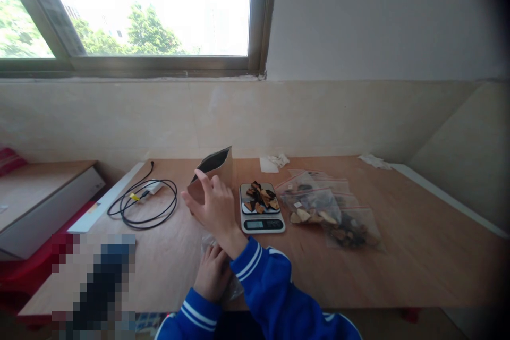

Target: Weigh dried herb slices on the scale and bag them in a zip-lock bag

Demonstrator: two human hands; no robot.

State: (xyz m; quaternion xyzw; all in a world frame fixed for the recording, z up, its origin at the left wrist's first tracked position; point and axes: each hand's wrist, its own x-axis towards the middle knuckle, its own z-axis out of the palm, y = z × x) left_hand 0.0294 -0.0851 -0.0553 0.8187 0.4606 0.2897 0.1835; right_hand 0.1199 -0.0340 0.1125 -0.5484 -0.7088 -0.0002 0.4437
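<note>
Brown plywood worktop, filling the lower half of the frame, under a window at upper left.

Item, centre: kraft paper pouch, standing upright, mouth open and showing a dark lining. The right hand reaches across to it, fingers spread and laid against its near side, touching rather than clasping; blue sleeve with white stripes at the wrist.

Item, lower centre: clear plastic bag, crumpled, flat on the worktop near its front edge. The left hand rests on top of it, fingers loosely extended; whether it grips the plastic cannot be told.

Item, just right of the pouch: small digital kitchen scale, display facing the near edge, carrying a loose heap of dried brown slices, possibly fruit or root pieces.

Item, right of the scale: several zip bags, overlapping, holding similar dried pieces, touching one another.

Item, left of the pouch: black cable, coiled, with a white adapter beside it.

Item, far edge: white crumpled paper near the wall; more white scraps at the far right.

Item, lower left: a blurred patch, contents unreadable.
</note>
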